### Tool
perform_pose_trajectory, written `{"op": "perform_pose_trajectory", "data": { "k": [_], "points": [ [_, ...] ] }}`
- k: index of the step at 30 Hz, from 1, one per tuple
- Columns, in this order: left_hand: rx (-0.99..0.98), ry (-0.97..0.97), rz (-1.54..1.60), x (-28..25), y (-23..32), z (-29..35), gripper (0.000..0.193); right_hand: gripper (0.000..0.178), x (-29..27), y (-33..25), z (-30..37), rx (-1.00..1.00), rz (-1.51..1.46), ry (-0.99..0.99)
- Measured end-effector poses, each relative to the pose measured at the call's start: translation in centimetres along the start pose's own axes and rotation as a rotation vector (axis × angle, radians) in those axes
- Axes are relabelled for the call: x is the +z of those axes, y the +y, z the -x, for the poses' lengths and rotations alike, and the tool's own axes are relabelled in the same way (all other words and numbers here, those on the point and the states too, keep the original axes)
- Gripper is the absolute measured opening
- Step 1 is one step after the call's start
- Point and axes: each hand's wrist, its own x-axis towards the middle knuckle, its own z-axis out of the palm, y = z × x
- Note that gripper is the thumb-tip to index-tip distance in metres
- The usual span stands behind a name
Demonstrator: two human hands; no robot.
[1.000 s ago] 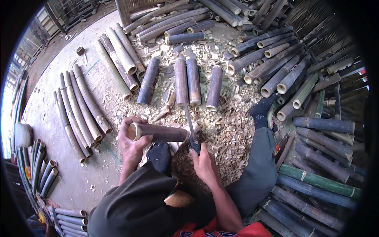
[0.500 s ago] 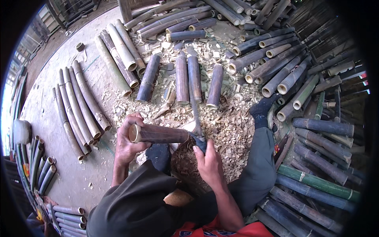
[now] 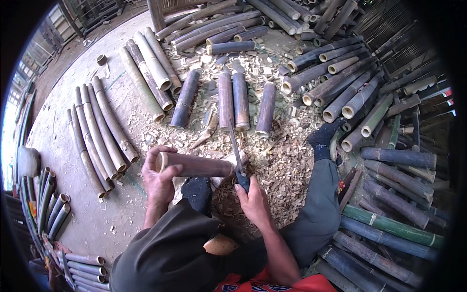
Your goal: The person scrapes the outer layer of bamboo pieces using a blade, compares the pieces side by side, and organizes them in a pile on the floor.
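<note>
My left hand (image 3: pixel 159 181) is closed round the left end of a short, dark purple-brown bamboo piece (image 3: pixel 197 165). Its pale cut end shows between my thumb and fingers. The piece lies nearly level, its far end over a pale wooden block (image 3: pixel 228 168) set among the chips. In my right hand (image 3: pixel 252 198) is the dark handle of a long-bladed knife (image 3: pixel 236 148). The blade points up and away, close beside the right end of the bamboo piece; whether it touches cannot be made out.
Several short bamboo pieces (image 3: pixel 225 100) lie in a row ahead. Wood chips (image 3: pixel 275 175) cover the ground between my feet. Long bamboo poles (image 3: pixel 104 129) lie at the left, and more bamboo (image 3: pixel 389 226) is piled on the right. A small bamboo ring (image 3: pixel 101 59) lies farther left.
The knife blade has tilted left, and my right hand has shifted slightly down. My left hand still holds the bamboo piece, now turned a little and slightly left. The whole view shifts slightly.
</note>
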Motion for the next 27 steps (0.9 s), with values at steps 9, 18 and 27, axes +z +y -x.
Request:
{"op": "perform_pose_trajectory", "data": {
  "k": [9, 18, 27],
  "points": [
    [0.170, -0.329, -0.251, -0.2, -0.2, 0.1, 0.051, 0.036, 0.6, -2.4, -0.5, -0.075, 0.001, 0.060],
    [0.161, -0.351, -0.292, 0.5, 0.6, 0.0, 0.048, 0.045, -0.6, -1.8, 1.6, -0.262, -0.281, 0.161],
    [0.172, -0.407, -0.267, 1.2, 0.3, -0.2, 0.049, 0.042, -0.8, -2.3, 0.0, 0.049, 0.068, -0.019]
  ]
}}
